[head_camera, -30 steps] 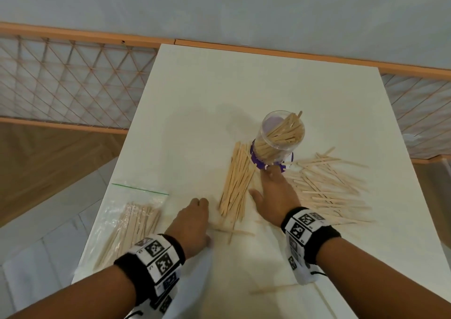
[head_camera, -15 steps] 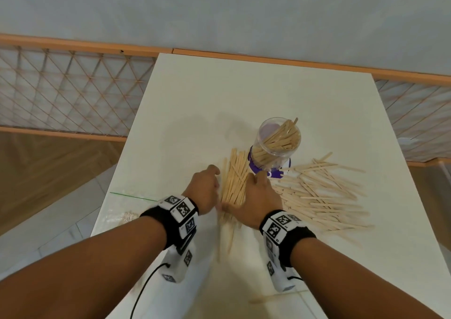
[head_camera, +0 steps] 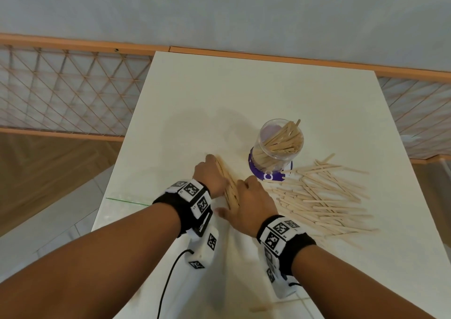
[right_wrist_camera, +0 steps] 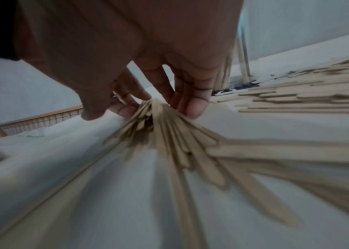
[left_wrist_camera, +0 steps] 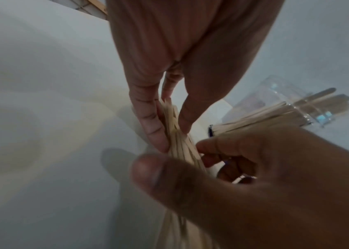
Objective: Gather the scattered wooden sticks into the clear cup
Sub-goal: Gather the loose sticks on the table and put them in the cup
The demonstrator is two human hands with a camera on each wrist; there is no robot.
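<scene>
Bench (head_camera: 244, 94): white rectangular top, far edge at 12 o'clock against an orange wooden rail.

Clear cup (head_camera: 278, 145): transparent plastic cylinder on a purple round base, upright, right of bench centre, already partly filled with flat pale wooden sticks leaning toward 1 o'clock. In my left-wrist view it shows at 2 o'clock (left_wrist_camera: 286, 107).

Gathered bundle of wooden sticks (head_camera: 229, 186): flat, pale, lying on the bench at 8 o'clock from the cup, squeezed between my two hands. In my right-wrist view the bundle (right_wrist_camera: 169, 134) fans out toward the camera from my fingertips.

My left hand (head_camera: 210, 174): fingers fairly straight, pressing the bundle's left side; thumb on the other side in the wrist view (left_wrist_camera: 169, 84).

My right hand (head_camera: 251, 204): fingers straight and slightly spread, pressing the bundle's right side, fingertips on the bench (right_wrist_camera: 192, 107).

Loose pile of wooden sticks (head_camera: 324, 199): scattered, crossing one another, at 5 o'clock from the cup, nearest ones touching its purple base.

Single stray stick (head_camera: 258, 308): near the bench's front edge, at 6 o'clock.

Clear plastic bag with a green strip (head_camera: 127, 200): at the bench's left edge, at 9 o'clock from my hands.
</scene>
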